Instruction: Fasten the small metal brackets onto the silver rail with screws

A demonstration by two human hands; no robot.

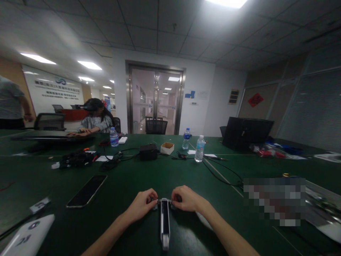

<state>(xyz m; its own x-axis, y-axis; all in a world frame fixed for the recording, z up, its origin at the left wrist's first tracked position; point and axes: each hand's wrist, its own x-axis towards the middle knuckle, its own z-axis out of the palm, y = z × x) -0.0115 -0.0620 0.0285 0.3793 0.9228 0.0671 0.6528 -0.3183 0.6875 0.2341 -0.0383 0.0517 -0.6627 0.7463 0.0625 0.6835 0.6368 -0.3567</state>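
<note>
A long, narrow object with a pale frame and a dark middle (165, 222) lies on the green table, pointing away from me. A short thin rod crosses its far end. My left hand (144, 204) is closed in a pinch at the rod's left end, around a small part that the fingers mostly cover. On the opposite side, my right hand (188, 199) pinches the rod's right end in the same way. What exactly the small end parts are, I cannot make out. Both hands are level with each other, either side of the object.
Left of my hands lies a black phone (86, 191), with a white device (30, 234) nearer me. Cables, a black adapter (148, 152), an open small box (167, 148) and water bottles (199, 149) stand beyond. A person (96, 117) sits across the table.
</note>
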